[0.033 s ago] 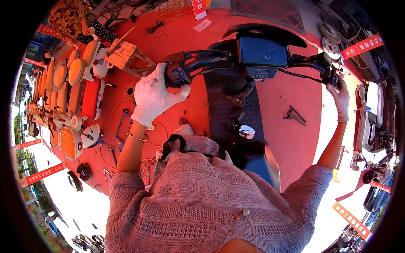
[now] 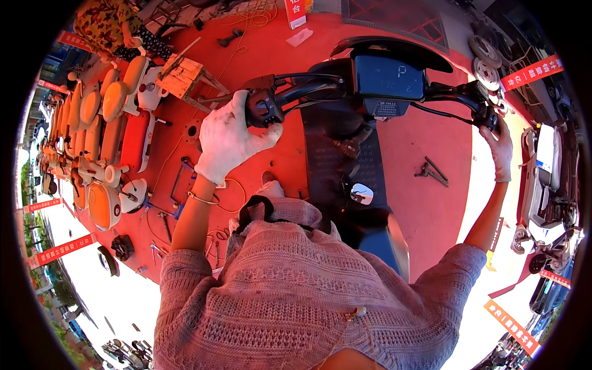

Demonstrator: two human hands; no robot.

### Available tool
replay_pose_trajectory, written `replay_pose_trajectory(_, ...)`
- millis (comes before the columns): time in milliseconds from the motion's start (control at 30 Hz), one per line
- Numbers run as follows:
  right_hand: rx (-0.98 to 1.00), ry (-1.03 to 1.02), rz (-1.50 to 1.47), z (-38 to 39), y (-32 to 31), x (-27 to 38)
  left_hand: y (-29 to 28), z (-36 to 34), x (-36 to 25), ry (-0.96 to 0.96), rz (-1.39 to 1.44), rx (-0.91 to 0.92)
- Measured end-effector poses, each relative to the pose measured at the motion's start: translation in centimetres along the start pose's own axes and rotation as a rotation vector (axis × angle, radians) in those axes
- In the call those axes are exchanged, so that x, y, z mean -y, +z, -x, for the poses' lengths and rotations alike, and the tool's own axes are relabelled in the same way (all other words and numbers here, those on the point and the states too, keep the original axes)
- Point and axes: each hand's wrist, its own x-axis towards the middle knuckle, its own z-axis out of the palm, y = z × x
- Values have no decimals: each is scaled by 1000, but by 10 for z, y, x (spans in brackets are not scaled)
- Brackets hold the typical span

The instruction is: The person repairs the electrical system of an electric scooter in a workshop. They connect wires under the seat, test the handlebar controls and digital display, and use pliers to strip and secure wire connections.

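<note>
I face the black handlebar of an electric scooter, with a lit rectangular display [image 2: 388,77] at its centre. My left hand [image 2: 231,139], in a whitish glove, grips the left end of the bar, thumb and fingers around the black switch housing [image 2: 264,108]. My right hand [image 2: 498,151], also gloved, is closed on the right grip [image 2: 484,115]. Below the bar are the dark, textured footboard [image 2: 370,157], a small mirror-like piece [image 2: 362,193] and the dark seat [image 2: 373,234]. My foot [image 2: 268,177] shows on the red floor at the left of the scooter.
A person [image 2: 105,24] in camouflage-patterned clothing is beside a wooden stool [image 2: 179,77] at top left. Several scooters [image 2: 105,209] stand in rows at left, more [image 2: 542,185] at right. Tools and hoses [image 2: 182,182] lie on the red floor [image 2: 425,222]. Wheels [image 2: 484,52] sit at back right.
The handlebar and both my hands appear a little farther right in the picture, and the characters lit on the display differ. Both hands keep their hold.
</note>
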Motion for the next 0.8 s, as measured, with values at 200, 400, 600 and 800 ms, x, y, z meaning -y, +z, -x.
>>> replay_pose_trajectory(200, 14, -7, 18, -5, 2, -6, -1, 1, 3, 6, 36, -10)
replay_pose_trajectory(400, 12, -15, 28, -5, 0, -8, 0, 1, 4, -27, 26, 38)
replay_pose_trajectory(600, 27, -17, 4, -5, 0, -8, -7, -1, 0, -84, 21, 136)
replay_pose_trajectory(800, 20, -30, -12, -7, 1, -16, -7, 1, 7, -28, 46, 122)
